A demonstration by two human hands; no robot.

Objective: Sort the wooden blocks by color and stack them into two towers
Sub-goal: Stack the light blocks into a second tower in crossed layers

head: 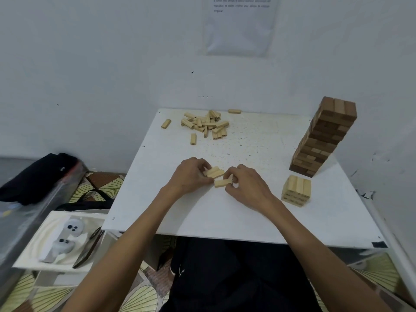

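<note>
On the white table [247, 212] a tall tower of dark brown blocks [324, 137] stands at the right, leaning a little. In front of it sits a short tower of light blocks [296, 190]. A loose pile of light blocks [206, 124] lies at the far side. At the table's middle my left hand [190, 175] grips a few light blocks side by side [214, 172]. My right hand [246, 184] pinches one more light block [222, 183] just in front of them.
Single light blocks [166, 123] lie apart around the pile, one at the back edge [234, 111]. The wall rises close behind the table. Left of the table, lower down, are a white tray with plush items [60, 239] and a black bag [38, 176].
</note>
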